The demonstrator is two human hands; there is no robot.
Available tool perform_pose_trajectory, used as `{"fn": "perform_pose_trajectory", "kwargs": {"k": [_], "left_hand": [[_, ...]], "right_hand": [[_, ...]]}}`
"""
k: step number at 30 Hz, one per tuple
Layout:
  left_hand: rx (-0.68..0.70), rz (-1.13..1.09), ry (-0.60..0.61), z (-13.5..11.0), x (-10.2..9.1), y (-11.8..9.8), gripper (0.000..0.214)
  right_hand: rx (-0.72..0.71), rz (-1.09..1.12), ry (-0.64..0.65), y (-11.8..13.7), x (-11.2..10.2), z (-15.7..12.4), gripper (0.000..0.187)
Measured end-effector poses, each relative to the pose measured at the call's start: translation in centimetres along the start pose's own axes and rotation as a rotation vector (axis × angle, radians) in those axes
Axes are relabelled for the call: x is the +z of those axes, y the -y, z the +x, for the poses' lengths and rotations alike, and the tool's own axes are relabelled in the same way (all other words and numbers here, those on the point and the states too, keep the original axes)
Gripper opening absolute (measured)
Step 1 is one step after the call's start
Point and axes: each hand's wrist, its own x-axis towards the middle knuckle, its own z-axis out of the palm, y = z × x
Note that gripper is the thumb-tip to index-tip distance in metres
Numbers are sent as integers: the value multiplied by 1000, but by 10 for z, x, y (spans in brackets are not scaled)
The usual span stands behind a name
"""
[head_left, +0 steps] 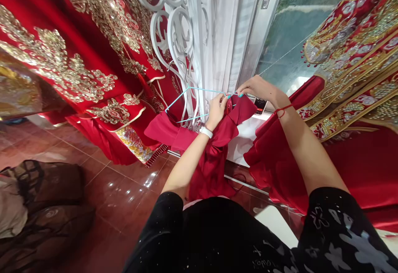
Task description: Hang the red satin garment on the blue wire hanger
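A plain dark red dress point(214, 157) hangs down in front of me, with a wide folded band along its top. A light blue wire hanger point(176, 99) runs through its top, and one corner reaches into the left side of the dress. My left hand point(218, 109) is closed at the right end of the hanger, fingertips pinching the dress's top edge. Just to the right, my right hand point(258, 88) pinches the upper edge of the right shoulder part. The hanger's right corner is hidden by cloth and fingers.
A white scrollwork metal rack point(180, 32) stands behind the hanger. Red gowns with gold beading point(77, 74) hang on the left, and more beaded red garments point(351, 78) on the right. Dark bags point(46, 194) lie on the tiled floor point(124, 190). A phone-like device point(260, 106) is behind my right hand.
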Motion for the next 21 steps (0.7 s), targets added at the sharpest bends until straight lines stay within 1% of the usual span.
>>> {"fn": "perform_pose_trajectory", "kwargs": {"k": [3, 5, 7, 9, 11, 13, 15, 16, 18, 20, 21], "left_hand": [[-9, -7, 29, 1, -4, 0, 50], [-12, -14, 45, 1, -8, 0, 48], [-24, -52, 29, 1, -10, 4, 46], [-62, -107, 10, 0, -11, 9, 46], [-112, -135, 7, -5, -13, 11, 47], [-139, -115, -38, -19, -16, 8, 45], [-136, -72, -136, -43, -23, -2, 40], [-132, -55, -191, -58, -27, -8, 37], [-152, -35, -242, -94, -41, -20, 37], [-214, -50, -250, -132, -60, -29, 35], [-253, -74, -279, -149, -72, -31, 34]], "right_hand": [[-28, 13, 64, 19, -7, 16, 18], [-75, 9, 95, 34, -3, 33, 17], [-116, -14, 107, 47, 5, 48, 16], [-133, -35, 92, 59, 13, 55, 16], [-126, 13, 9, 68, 19, 50, 13], [-77, 143, -129, 74, 24, 31, 18], [21, 291, -289, 78, 34, 0, 24], [80, 353, -376, 80, 42, -19, 24], [197, 483, -575, 81, 67, -61, 22], [341, 630, -761, 82, 100, -102, 22], [428, 704, -818, 81, 118, -120, 24]]}}
